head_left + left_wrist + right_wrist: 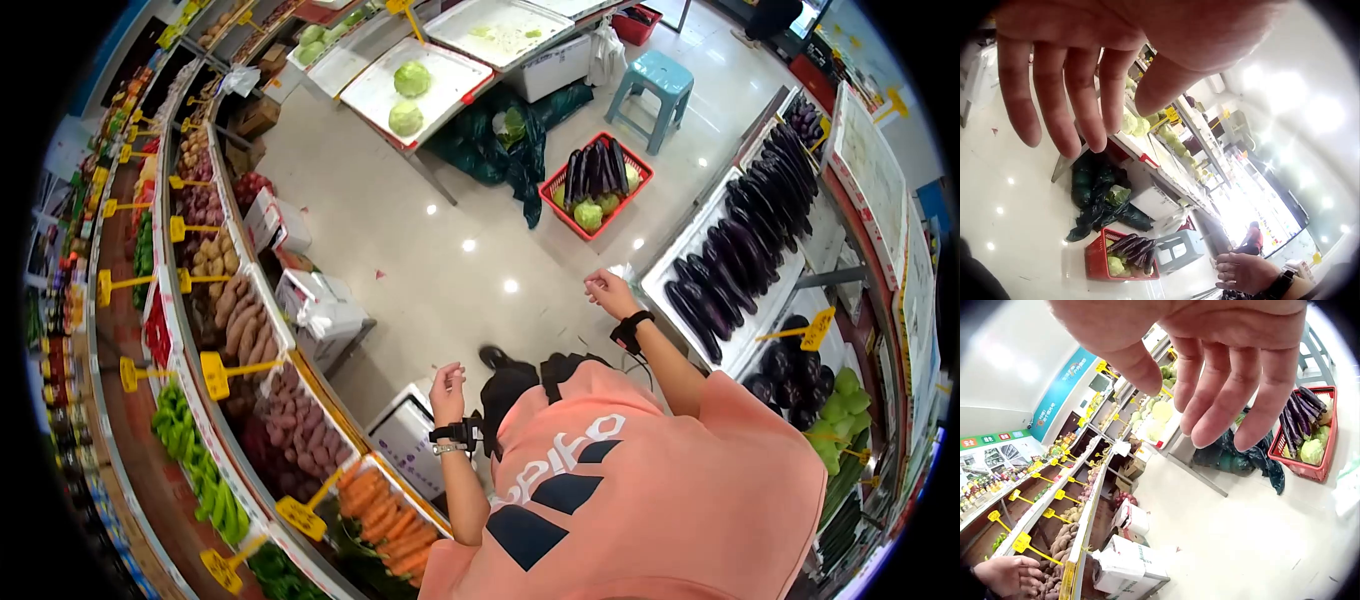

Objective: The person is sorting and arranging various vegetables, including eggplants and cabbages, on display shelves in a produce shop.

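Observation:
My left hand (448,392) hangs loosely in front of the body, fingers relaxed and holding nothing, near the carrot and sweet potato bins. To the other side my right hand (612,293) is held out over the floor, also holding nothing, beside the rack of long eggplants (735,240). In both wrist views the fingers hang loose and spread a little. Ahead on the floor stands a red basket (556,203) with long eggplants (597,170) and cabbages (588,215) in it, apart from both hands.
Behind the basket are a blue stool (660,75) and a dark green plastic bag (480,140). A display table (362,92) holds two cabbages. Curving along the left, shelves carry sweet potatoes (240,325) and carrots (385,515). White boxes (325,300) stand below them.

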Demonstrator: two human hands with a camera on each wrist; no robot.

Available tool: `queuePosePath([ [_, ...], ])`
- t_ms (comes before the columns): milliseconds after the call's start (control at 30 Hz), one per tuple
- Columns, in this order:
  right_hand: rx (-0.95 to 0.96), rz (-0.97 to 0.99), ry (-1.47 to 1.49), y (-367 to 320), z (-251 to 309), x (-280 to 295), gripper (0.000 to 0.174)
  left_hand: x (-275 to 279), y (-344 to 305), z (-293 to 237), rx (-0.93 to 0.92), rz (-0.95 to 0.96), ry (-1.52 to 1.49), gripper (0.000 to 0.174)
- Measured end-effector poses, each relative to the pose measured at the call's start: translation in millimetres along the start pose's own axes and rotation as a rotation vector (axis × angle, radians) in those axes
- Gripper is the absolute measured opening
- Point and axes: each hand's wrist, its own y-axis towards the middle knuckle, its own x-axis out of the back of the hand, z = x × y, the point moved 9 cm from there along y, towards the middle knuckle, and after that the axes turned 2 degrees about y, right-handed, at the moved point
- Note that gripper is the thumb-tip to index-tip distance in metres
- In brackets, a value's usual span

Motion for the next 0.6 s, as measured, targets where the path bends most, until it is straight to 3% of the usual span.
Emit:
queuePosePath([
  [133, -0.026, -0.101, 0.03, 66, -6, -5, 0.022, -9, 118, -2, -0.017, 0.149, 0.013, 0.026],
  [233, -0.066, -0.193, 0.091, 103, -6, -6, 0.021, -15, 209, -34, -0.029, 0.227, 0.018, 0.023],
  [400, -0.119, -0.359, 0.046, 142, 47, 1, 0.019, -47, 365, -82, -0.137, 0.374, 0.087, 0.02],
  [467, -0.069, -0.46, 0.014, 145, 71, 7, 0.018, -65, 413, -123, -0.23, 0.477, 0.223, 0.021],
  [600, -0.175, -0.64, 0.167, 132, 46, 20, 0.019, -112, 490, -198, -0.335, 0.576, 0.289, 0.022],
])
